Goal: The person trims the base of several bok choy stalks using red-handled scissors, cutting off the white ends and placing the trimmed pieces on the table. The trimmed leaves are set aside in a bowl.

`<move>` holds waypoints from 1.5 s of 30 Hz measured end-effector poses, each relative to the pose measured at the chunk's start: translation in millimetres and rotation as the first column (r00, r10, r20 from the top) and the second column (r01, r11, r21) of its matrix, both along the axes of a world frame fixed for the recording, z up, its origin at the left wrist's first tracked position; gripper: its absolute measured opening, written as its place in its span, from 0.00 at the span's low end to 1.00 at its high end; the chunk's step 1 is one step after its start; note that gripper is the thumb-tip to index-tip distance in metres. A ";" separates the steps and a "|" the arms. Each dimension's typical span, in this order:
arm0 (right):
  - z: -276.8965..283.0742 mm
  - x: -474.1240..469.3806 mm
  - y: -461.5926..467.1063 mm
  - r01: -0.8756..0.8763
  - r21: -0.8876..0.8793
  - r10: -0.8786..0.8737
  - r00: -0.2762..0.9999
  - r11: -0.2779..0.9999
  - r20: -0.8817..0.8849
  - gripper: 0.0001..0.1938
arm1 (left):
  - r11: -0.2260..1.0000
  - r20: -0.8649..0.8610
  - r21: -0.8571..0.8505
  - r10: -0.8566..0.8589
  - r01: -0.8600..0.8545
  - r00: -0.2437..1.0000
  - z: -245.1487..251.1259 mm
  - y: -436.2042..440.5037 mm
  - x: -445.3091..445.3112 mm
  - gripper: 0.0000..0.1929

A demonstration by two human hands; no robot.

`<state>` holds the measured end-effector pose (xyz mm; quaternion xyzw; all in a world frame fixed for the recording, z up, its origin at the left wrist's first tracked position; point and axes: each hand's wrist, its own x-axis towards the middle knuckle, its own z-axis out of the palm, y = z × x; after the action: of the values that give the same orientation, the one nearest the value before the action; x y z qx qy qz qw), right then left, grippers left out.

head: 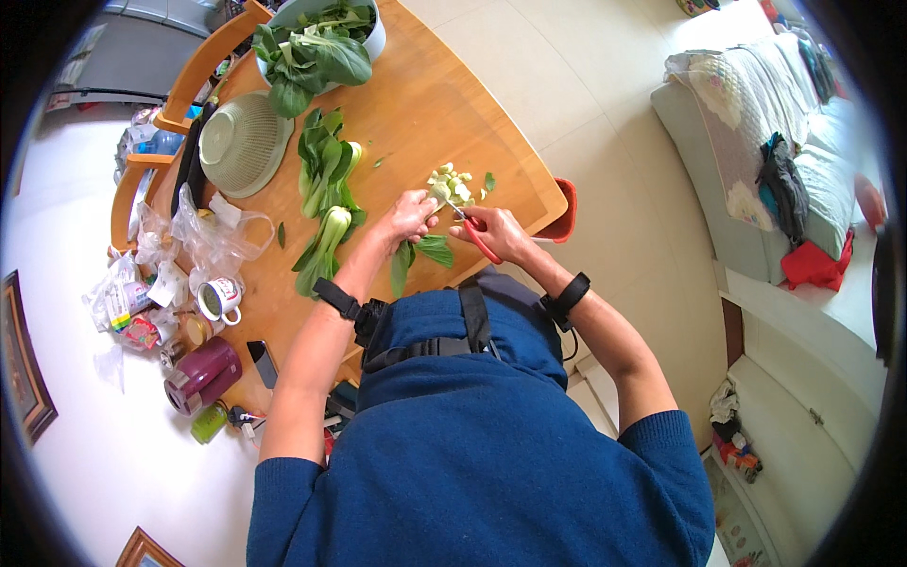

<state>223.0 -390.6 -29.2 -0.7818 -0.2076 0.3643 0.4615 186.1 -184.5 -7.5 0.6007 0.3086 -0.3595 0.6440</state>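
My left hand (411, 216) grips a head of bok choy, its pale stem base (439, 193) pointing away from me and its green leaves (434, 249) hanging toward my body. Around the red handles of a pair of scissors (483, 244) my right hand (504, 232) is closed. The scissor blades reach to the bok choy's base. Cut pale stem ends (453, 177) lie in a small heap just beyond both hands. More bok choy heads (327, 166) rest on the wooden table to the left, one of them (327, 237) close to my left forearm.
A bowl heaped with bok choy (322, 60) stands at the far end of the wooden table (418, 85). An overturned green colander (244, 145), plastic bags (209, 234), an enamel mug (218, 299), a phone (262, 363) and a purple kettle (205, 375) line the left. A red bin (563, 212) sits by the right corner.
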 end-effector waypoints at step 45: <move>7.2 9.3 16.0 0.027 0.268 0.004 0.993 0.963 -0.117 0.20 | 0.956 0.449 0.047 0.240 -0.291 0.861 -10.9 31.7 -57.8 0.14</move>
<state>232.3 -374.6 -22.1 -0.6904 -0.2233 0.3750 0.5770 128.3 -152.8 -18.4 0.6533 0.2551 -0.1047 0.7051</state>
